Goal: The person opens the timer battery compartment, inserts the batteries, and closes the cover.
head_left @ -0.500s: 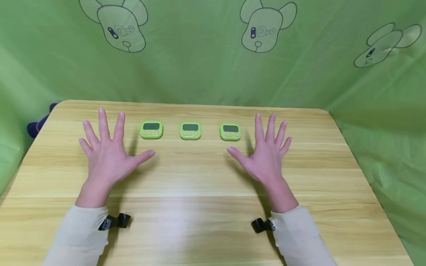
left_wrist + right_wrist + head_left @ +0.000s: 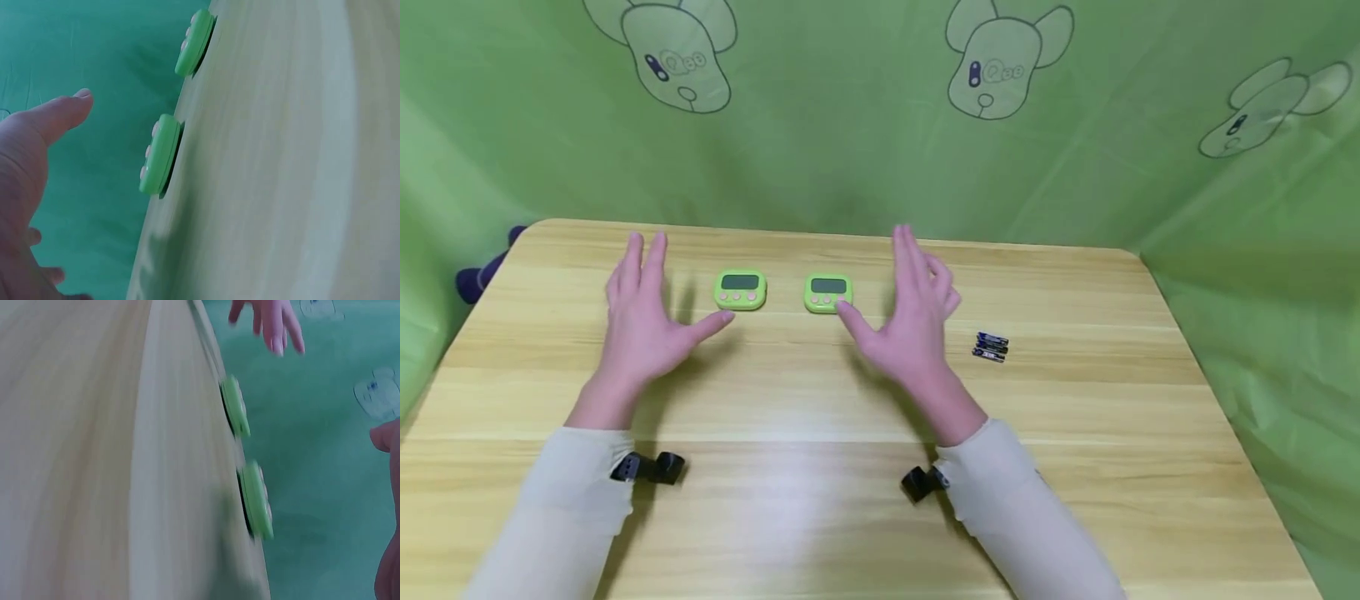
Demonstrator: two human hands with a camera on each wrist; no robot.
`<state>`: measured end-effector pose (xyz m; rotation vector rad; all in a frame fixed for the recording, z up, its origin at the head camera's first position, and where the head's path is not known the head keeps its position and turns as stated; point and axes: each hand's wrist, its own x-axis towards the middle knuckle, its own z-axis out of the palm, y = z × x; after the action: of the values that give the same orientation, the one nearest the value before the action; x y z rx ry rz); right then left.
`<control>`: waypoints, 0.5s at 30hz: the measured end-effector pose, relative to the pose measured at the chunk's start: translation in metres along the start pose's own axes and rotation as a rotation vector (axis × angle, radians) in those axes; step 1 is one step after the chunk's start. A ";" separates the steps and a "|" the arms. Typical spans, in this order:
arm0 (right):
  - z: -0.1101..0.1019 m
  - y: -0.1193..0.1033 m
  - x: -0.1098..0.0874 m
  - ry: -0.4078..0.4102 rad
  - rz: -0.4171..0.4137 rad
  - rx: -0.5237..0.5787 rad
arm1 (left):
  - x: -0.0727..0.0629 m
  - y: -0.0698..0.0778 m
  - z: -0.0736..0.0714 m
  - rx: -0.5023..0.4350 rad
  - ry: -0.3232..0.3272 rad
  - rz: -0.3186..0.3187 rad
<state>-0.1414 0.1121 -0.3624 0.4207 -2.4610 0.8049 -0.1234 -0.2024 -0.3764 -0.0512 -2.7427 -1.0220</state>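
Note:
Two green digital timers, a left one (image 2: 741,289) and a middle one (image 2: 828,293), lie face up near the table's far edge. My left hand (image 2: 643,329) hovers just left of the left timer, thumb stretched toward it, holding nothing. Over the table right of the middle timer is my right hand (image 2: 910,329), its index and middle fingers straight, the other two bent. Its thumb tip overlaps the middle timer's lower right corner in the head view. A third timer, seen earlier on the right, is hidden by this hand. The left wrist view shows the left timer (image 2: 160,154) beside my thumb.
Three small dark batteries (image 2: 991,347) lie side by side on the wooden table (image 2: 790,500), right of my right hand. A green curtain (image 2: 850,167) with printed bear heads hangs behind the table and along its sides. A dark purple object (image 2: 475,283) shows beyond the left corner.
My right hand has moved left, now covering the right timer and leaving the batteries in sight. The left hand's fingers have drawn closer together. Both visible timers have stayed in place.

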 end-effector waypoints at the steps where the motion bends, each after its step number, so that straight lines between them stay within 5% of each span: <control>1: 0.006 -0.005 0.001 0.010 -0.009 0.036 | 0.002 -0.001 0.000 -0.027 -0.004 -0.003; 5: 0.027 -0.023 0.004 -0.007 -0.009 0.188 | 0.011 -0.007 0.002 -0.121 -0.022 -0.011; 10: 0.054 -0.042 0.006 -0.124 0.071 0.386 | 0.019 -0.012 0.003 -0.171 -0.032 -0.040; 15: 0.079 -0.055 0.008 -0.194 0.139 0.414 | 0.025 -0.015 0.004 -0.187 -0.071 -0.085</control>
<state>-0.1534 0.0199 -0.3879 0.4970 -2.5147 1.4015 -0.1498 -0.2119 -0.3840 -0.0003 -2.7235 -1.3220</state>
